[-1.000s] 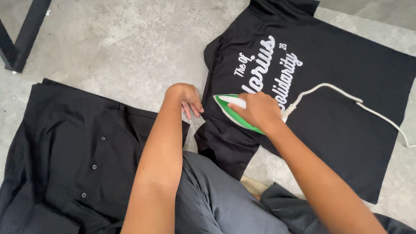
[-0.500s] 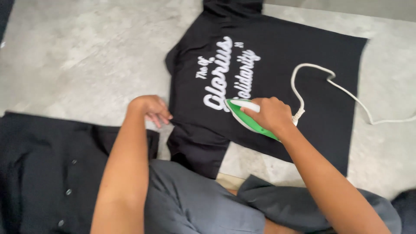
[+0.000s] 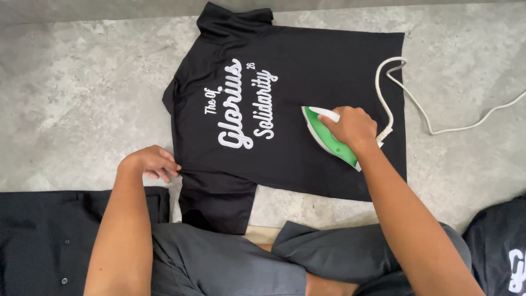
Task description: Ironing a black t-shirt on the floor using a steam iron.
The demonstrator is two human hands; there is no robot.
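Stretching across the frame, a grey mottled concrete floor (image 3: 82, 109) carries everything. At its centre lies a black T-shirt (image 3: 329, 60), spread flat with white script lettering at about ten o'clock of the iron. At seven o'clock a black buttoned shirt (image 3: 49, 241) runs off the edge; at four o'clock another dark garment (image 3: 501, 252) is cut off. The right hand (image 3: 350, 127) has its fingers wrapped tight around the handle of a green and white iron (image 3: 323, 137), pressed on the T-shirt. A white cord (image 3: 438, 129) trails toward three o'clock. The left hand (image 3: 150, 161), fingers loosely curled, touches the T-shirt's sleeve edge at nine o'clock.
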